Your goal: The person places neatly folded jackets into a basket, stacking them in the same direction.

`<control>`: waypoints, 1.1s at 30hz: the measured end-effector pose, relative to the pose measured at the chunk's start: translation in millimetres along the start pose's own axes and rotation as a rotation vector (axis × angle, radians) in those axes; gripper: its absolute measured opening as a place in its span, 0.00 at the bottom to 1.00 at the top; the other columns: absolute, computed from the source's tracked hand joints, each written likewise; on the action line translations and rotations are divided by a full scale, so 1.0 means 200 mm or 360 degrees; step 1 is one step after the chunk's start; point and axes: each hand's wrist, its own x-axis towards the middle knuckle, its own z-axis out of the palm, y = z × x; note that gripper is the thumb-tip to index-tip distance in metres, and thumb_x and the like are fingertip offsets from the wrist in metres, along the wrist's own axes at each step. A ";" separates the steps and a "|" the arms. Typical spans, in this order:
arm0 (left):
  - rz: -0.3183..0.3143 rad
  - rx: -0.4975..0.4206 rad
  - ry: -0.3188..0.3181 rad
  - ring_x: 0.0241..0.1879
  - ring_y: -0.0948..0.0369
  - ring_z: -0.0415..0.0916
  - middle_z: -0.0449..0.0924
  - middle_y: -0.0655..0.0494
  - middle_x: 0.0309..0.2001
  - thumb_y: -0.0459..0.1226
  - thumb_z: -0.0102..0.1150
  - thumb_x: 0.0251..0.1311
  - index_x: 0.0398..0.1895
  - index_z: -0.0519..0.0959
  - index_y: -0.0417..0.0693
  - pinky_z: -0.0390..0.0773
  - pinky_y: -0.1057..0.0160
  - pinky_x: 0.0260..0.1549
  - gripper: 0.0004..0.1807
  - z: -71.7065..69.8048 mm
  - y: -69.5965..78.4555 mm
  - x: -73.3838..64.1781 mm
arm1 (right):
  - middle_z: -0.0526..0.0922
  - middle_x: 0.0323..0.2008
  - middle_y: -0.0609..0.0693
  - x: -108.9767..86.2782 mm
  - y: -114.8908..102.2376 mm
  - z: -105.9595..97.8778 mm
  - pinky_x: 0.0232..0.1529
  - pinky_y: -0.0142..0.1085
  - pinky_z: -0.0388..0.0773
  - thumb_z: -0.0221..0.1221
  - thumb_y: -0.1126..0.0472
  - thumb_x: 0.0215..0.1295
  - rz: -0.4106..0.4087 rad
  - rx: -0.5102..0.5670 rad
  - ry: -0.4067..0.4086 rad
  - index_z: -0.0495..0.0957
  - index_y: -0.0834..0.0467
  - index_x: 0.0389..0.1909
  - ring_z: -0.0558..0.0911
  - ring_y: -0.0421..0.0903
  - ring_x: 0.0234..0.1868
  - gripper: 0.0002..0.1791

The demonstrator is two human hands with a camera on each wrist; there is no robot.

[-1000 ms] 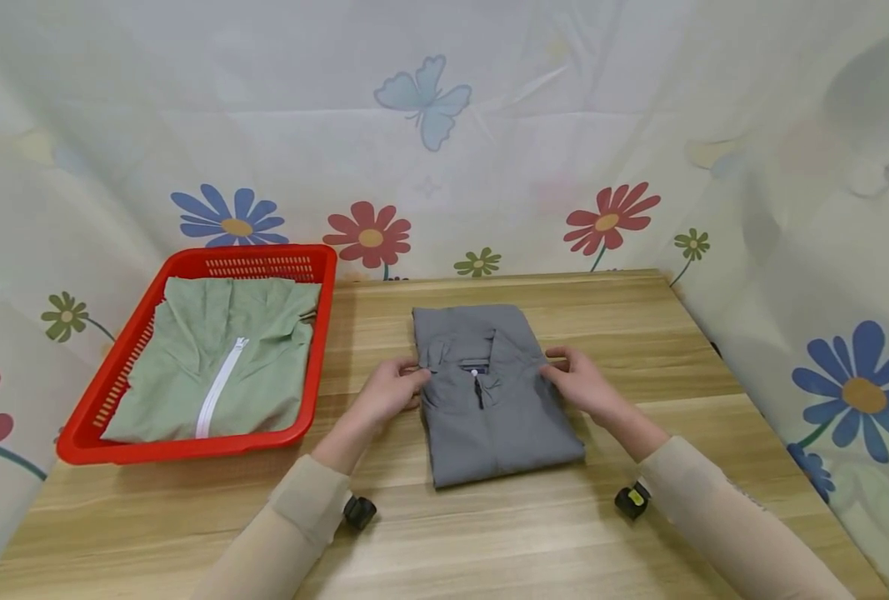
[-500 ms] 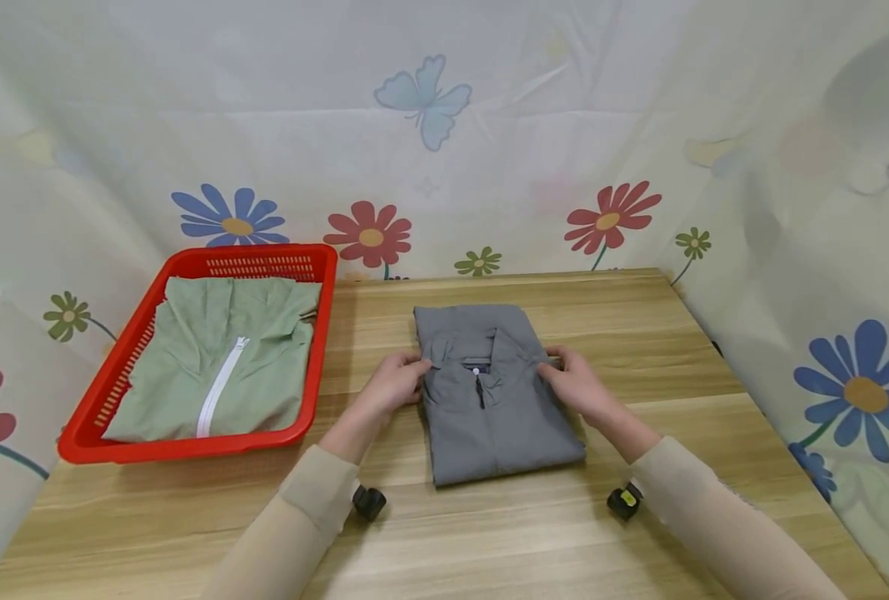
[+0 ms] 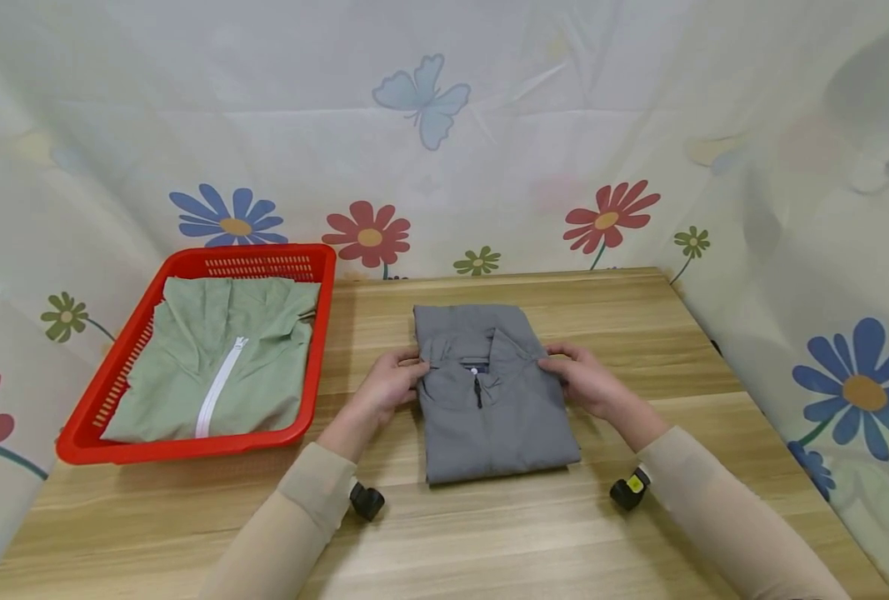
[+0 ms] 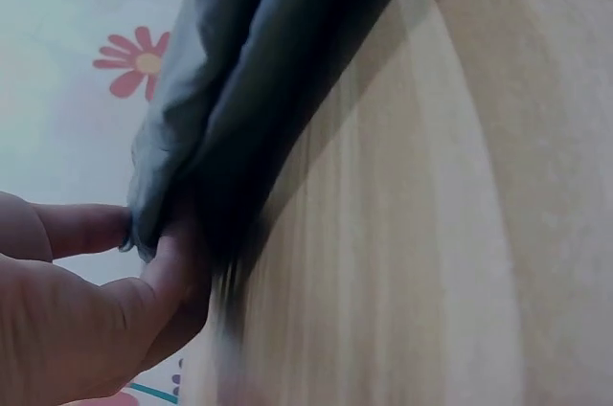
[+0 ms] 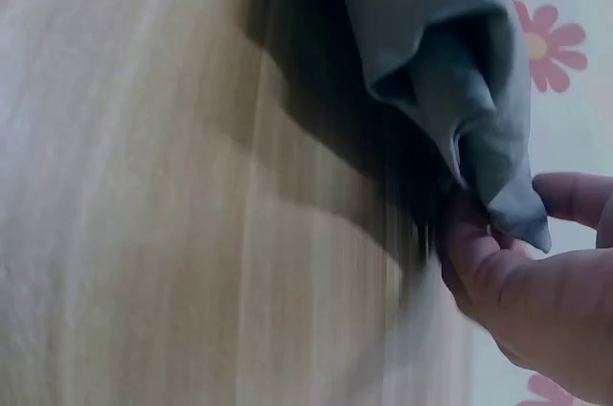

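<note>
A folded grey zip-up jacket (image 3: 492, 425) lies in the middle of the table, its collar and short black zip pull facing up. My left hand (image 3: 390, 383) pinches its left edge beside the collar, thumb on top and fingers underneath. On the opposite edge, my right hand (image 3: 588, 382) pinches the cloth in the same way. The left wrist view has the layered grey cloth (image 4: 220, 71) running up from between thumb and fingers. In the right wrist view, a folded corner of the jacket (image 5: 460, 90) sits in the pinch, with a dark shadow on the wood below it.
To the left stands a red plastic basket (image 3: 322, 367) with slotted sides. A folded green jacket (image 3: 212, 375) with a white zip lies in it. The wooden table (image 3: 489, 550) meets a flower-printed curtain (image 3: 519, 167) at the back and sides.
Both hands keep their pinch on the grey jacket's edges. Its front edge has shifted slightly to the left, and a dark shadow shows under the front right corner.
</note>
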 end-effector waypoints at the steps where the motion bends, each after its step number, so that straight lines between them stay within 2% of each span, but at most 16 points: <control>1: -0.0005 -0.0015 0.0002 0.69 0.44 0.66 0.63 0.35 0.73 0.32 0.51 0.76 0.77 0.58 0.33 0.69 0.44 0.66 0.31 0.00 0.00 0.00 | 0.75 0.52 0.58 0.00 0.00 -0.01 0.42 0.36 0.80 0.52 0.64 0.79 0.0019 0.0039 -0.0017 0.56 0.70 0.71 0.79 0.43 0.44 0.28; 7: -0.0014 -0.0069 0.0018 0.67 0.44 0.69 0.64 0.35 0.72 0.28 0.54 0.73 0.76 0.59 0.33 0.71 0.45 0.64 0.31 -0.01 -0.02 0.02 | 0.78 0.44 0.52 0.01 0.00 -0.01 0.39 0.35 0.81 0.53 0.66 0.77 0.0041 0.0130 -0.0015 0.58 0.69 0.67 0.81 0.41 0.40 0.24; 12: -0.0009 -0.0101 0.0040 0.64 0.45 0.70 0.66 0.34 0.70 0.27 0.53 0.73 0.75 0.59 0.32 0.71 0.45 0.63 0.30 -0.01 -0.03 0.04 | 0.78 0.45 0.53 0.01 -0.01 0.01 0.40 0.33 0.81 0.54 0.68 0.75 0.0004 0.0121 0.0035 0.60 0.71 0.65 0.81 0.40 0.40 0.23; 23: 0.0017 -0.0096 0.0081 0.54 0.51 0.77 0.75 0.34 0.62 0.26 0.54 0.71 0.74 0.63 0.34 0.79 0.54 0.53 0.29 0.00 -0.01 0.03 | 0.82 0.44 0.54 0.00 -0.03 0.04 0.38 0.33 0.81 0.56 0.68 0.74 -0.0059 -0.0038 0.0150 0.60 0.72 0.71 0.82 0.39 0.38 0.29; 29: 0.0026 -0.0059 0.0099 0.51 0.54 0.78 0.78 0.36 0.58 0.26 0.55 0.71 0.73 0.64 0.34 0.80 0.57 0.49 0.28 0.01 0.02 0.01 | 0.83 0.42 0.53 0.00 -0.06 0.04 0.37 0.33 0.81 0.58 0.68 0.72 -0.0090 -0.0098 0.0184 0.64 0.71 0.68 0.83 0.40 0.37 0.27; 33: 0.0048 -0.0049 0.0107 0.45 0.57 0.79 0.80 0.40 0.52 0.26 0.56 0.70 0.72 0.65 0.33 0.80 0.60 0.44 0.27 0.00 0.04 -0.01 | 0.83 0.42 0.54 -0.01 -0.08 0.05 0.36 0.33 0.81 0.58 0.68 0.73 -0.0103 -0.0106 0.0177 0.64 0.71 0.67 0.83 0.40 0.37 0.26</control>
